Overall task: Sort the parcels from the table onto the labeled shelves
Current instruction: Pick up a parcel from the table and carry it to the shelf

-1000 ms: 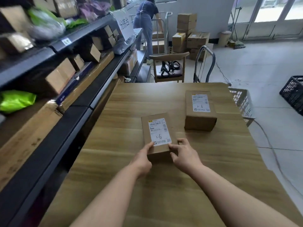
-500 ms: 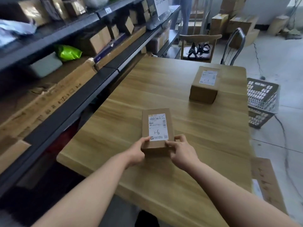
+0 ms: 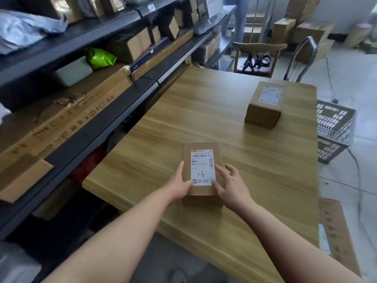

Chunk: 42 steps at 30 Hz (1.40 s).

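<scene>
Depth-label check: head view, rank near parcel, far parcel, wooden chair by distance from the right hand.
1. near parcel: touched by the right hand.
2. far parcel: up the table, right side.
3. wooden chair: beyond the table's far end.

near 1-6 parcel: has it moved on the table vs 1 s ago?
Yes. The near parcel slid toward the person, away from the far parcel: they overlapped in depth along the table, now bare wood separates them.
</scene>
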### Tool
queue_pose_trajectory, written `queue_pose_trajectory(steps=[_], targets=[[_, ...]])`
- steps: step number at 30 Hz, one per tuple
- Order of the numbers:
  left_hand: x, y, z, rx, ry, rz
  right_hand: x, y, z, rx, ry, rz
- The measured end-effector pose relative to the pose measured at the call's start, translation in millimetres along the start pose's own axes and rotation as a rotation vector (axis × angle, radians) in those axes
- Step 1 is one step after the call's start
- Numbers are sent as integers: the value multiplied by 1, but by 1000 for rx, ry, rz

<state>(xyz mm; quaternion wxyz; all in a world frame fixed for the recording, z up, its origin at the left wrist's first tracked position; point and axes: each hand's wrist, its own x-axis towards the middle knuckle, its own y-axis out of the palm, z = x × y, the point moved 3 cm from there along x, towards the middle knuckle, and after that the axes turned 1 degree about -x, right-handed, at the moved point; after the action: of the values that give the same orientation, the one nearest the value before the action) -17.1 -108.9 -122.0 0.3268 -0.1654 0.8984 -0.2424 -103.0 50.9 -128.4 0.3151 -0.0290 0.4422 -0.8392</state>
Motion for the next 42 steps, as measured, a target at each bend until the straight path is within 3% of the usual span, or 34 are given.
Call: queue_pose_trajectory(steps=[6,11,17,23,31,42], targets=[[16,19,28,49,66,23,-2,28,-9,148,66,21],[25,14,31,74,66,116,5,33,-13,152,105,40],[22,15,24,-18,3,87,5,32,-9,104,104,24],[-14,33,25,-72,-101,-86,-6,34,-10,58,-2,124],[-104,54,80,-224,-261,-279,-65,53,-4,1,-244,331],[-258,20,178,-455,-497,-670,-148,117,113,-170,-678,652]])
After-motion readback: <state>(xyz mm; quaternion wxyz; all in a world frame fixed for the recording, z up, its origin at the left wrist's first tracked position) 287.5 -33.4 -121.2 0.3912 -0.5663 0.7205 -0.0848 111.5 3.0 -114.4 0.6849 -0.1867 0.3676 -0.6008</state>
